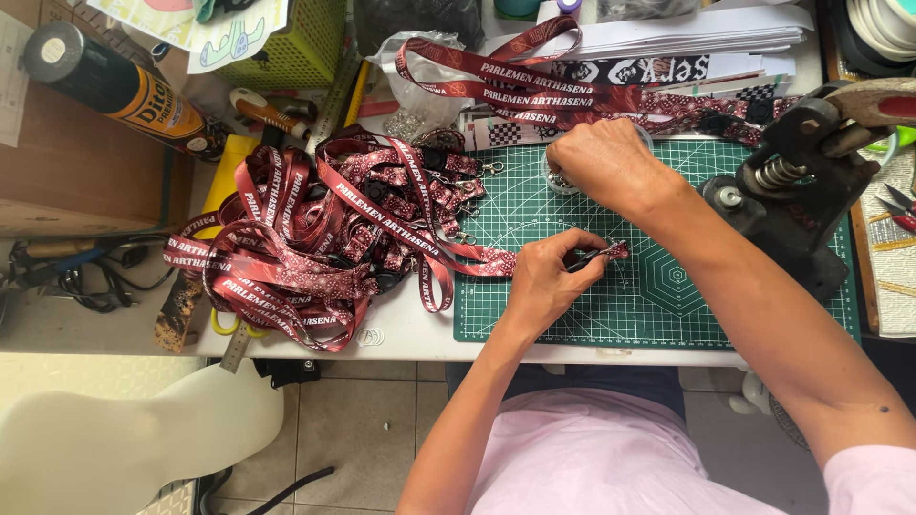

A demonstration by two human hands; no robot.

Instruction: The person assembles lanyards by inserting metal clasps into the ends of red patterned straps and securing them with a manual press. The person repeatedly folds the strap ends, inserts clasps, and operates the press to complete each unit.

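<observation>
Item 1, upper left of the frame: a black spray can (105,81) with an orange band, lying on its side. Not in use.

Item 2, left centre: the heap of lanyards (315,238), dark red patterned ribbon with white lettering and metal swivel clips, piled on the white desk (401,339) and spilling onto the green cutting mat (668,286). I judge these light, limp and prone to tangling; lifting one by the ribbon would likely drag its neighbours along, so the clip end or a folded end looks the surer place to grip.

Item 3, centre: my left hand (549,277), fingers pinched together on the lanyard end (611,253), held just above the mat. The strap trails left from it to the heap. The folded tip is small and flat; I judge it soft but stiffened by the fold, and best pinched close behind the tip as it is now.

Item 4, upper centre: my right hand (596,162), fingertips down in a small clear dish (558,179) of tiny metal parts. Whether it has closed on a piece I cannot tell; the fingers hide it. Such parts I judge hard, slick and easily dropped.

Item 5, right: a black hand press (797,181) with a spring, standing on the mat's right edge.
</observation>
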